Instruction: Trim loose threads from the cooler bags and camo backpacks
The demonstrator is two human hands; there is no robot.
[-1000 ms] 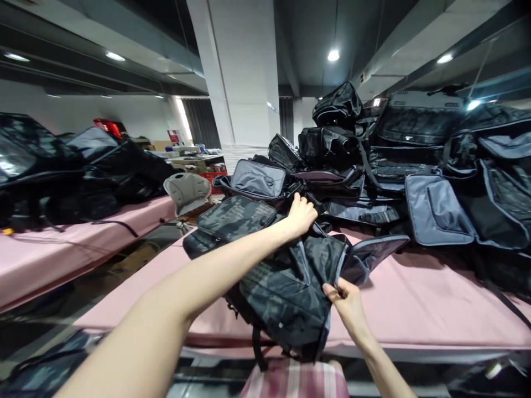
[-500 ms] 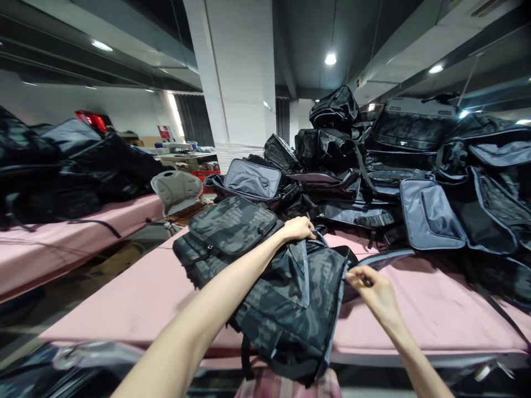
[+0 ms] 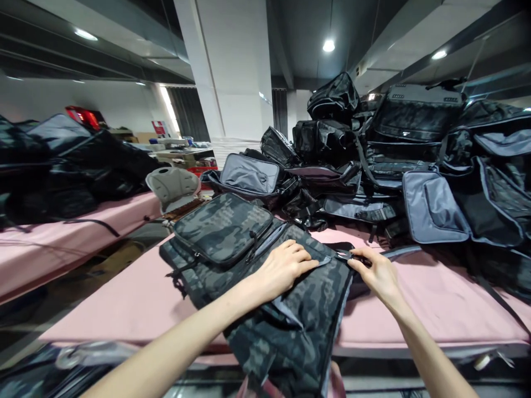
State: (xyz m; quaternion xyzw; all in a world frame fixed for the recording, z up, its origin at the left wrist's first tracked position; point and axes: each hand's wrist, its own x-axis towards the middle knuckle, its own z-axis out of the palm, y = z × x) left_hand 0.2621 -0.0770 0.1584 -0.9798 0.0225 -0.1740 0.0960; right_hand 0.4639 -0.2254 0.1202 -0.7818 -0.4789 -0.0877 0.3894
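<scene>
A dark camouflage backpack (image 3: 319, 298) with grey lining lies in front of me, its lower end hanging over the table's near edge. My left hand (image 3: 286, 266) rests on its front panel, fingers closed on the fabric beside a small grey edge of trim. My right hand (image 3: 375, 273) is at the bag's right edge, closed around small thread snips (image 3: 343, 255). Their metal tips point left, close to the grey trim; whether they touch it I cannot tell. The dark handle is mostly hidden by my fingers.
The pink-covered table (image 3: 124, 293) carries a heap of similar bags (image 3: 327, 143) at the back and right. Another pink table (image 3: 136, 205) with dark bags stands left, a grey chair (image 3: 173, 187) between them. A white pillar (image 3: 232, 72) rises behind.
My left hand has moved down and toward me from the bag's far edge onto its front panel, which now lies flatter. My right hand has risen slightly, and the snips' tips now show.
</scene>
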